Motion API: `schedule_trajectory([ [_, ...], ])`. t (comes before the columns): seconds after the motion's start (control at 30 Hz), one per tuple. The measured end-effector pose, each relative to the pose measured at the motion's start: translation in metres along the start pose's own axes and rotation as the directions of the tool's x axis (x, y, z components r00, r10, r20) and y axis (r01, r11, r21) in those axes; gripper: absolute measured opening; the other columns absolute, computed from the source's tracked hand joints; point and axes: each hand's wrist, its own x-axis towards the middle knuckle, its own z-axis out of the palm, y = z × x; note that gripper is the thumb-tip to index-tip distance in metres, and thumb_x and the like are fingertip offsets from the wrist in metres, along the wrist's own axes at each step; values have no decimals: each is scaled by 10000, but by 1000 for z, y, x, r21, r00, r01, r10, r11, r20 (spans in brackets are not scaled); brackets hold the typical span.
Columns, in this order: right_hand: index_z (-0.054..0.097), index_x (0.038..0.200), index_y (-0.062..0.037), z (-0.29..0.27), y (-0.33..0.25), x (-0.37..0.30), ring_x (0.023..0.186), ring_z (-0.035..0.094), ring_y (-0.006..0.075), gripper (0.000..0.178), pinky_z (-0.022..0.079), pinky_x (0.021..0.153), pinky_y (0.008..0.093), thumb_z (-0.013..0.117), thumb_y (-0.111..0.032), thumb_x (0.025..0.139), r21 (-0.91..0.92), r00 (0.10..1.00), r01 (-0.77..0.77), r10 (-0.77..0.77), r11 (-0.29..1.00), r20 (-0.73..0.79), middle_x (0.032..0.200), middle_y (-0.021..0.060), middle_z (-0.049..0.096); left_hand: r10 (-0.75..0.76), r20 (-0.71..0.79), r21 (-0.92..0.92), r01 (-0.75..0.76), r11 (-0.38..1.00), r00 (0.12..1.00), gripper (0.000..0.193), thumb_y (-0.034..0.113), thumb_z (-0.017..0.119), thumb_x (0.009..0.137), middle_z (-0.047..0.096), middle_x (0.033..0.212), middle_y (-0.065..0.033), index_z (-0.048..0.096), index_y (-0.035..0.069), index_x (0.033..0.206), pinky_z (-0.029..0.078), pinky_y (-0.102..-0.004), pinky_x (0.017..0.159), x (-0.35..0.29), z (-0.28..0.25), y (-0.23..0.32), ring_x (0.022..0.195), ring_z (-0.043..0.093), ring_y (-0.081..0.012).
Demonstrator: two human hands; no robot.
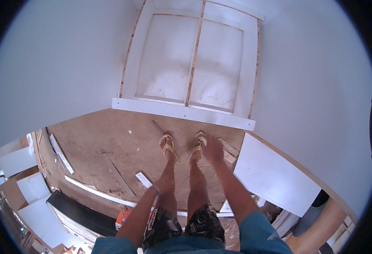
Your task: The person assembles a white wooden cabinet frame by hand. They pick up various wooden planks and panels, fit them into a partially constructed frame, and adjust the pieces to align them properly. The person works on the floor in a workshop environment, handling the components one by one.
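Both my arms reach down in front of my legs. Beside my right sandal (197,146), my right hand (213,150) is smeared by motion, and its fingers cannot be made out. My left hand (165,183), below a band on the wrist, overlaps my left leg, with its fingers hard to tell from the leg. Ahead of my feet is a white cabinet frame (181,109), with raw wood edges and a middle divider (194,59) between two recessed compartments. Small screw-like dots mark its near board. Short wood offcuts (229,148) lie near my right hand.
Tall white panels rise on the left (67,59) and right (312,72). A lower white panel (274,173) leans at the right. Long white strips (97,194) and wood scraps (118,174) lie on the dusty brown floor (88,139). An orange box (121,218) sits near a black slab (82,211).
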Motion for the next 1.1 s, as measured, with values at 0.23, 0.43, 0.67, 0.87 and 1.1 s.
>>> schedule_trajectory([
  [0.23, 629, 1253, -72, 91, 15, -220, 1126, 604, 449, 481, 486, 974, 503, 616, -390, 891, 135, 893, 10, -69, 991, 445, 1221, 279, 623, -97, -165, -183, 67, 981, 981, 875, 570, 557, 900, 188, 1601, -251, 263, 46, 1537, 244, -447, 1197, -118, 142, -28, 1464, 239, -420],
  [0.43, 720, 1109, -113, 46, 55, -257, 1058, 674, 295, 313, 525, 919, 429, 654, -293, 861, 404, 891, -142, -60, 904, 450, 1125, 204, 694, 113, -235, -80, -135, 988, 966, 710, 487, 548, 937, 353, 1522, -261, 403, 39, 1468, 268, -434, 1183, -161, 163, -32, 1441, 286, -421],
  [0.67, 734, 1077, -87, 70, 109, -389, 923, 705, 314, 292, 548, 844, 408, 655, -239, 840, 275, 969, -26, -43, 961, 244, 966, 176, 733, 419, 59, 0, -419, 908, 906, 471, 376, 489, 998, 543, 1405, -200, 560, 118, 1384, 328, -413, 1144, -189, 243, -88, 1325, 478, -376],
  [0.87, 735, 1051, -89, 136, 112, -522, 928, 698, 346, 268, 540, 838, 434, 609, -242, 871, 326, 990, -110, 73, 939, 123, 969, 183, 728, 345, -63, -250, -350, 903, 936, 452, 351, 457, 1014, 588, 1353, -199, 561, 86, 1364, 408, -404, 1074, -212, 297, -166, 1239, 562, -350],
  [1.1, 731, 1014, -90, 198, 112, -640, 926, 685, 374, 253, 534, 826, 453, 585, -250, 883, 259, 989, -120, 139, 958, -58, 960, 198, 714, 79, -168, -704, -176, 688, 983, 420, 339, 556, 992, 648, 1180, -97, 560, 74, 1318, 505, -412, 925, -265, 397, -362, 1061, 622, -219],
])
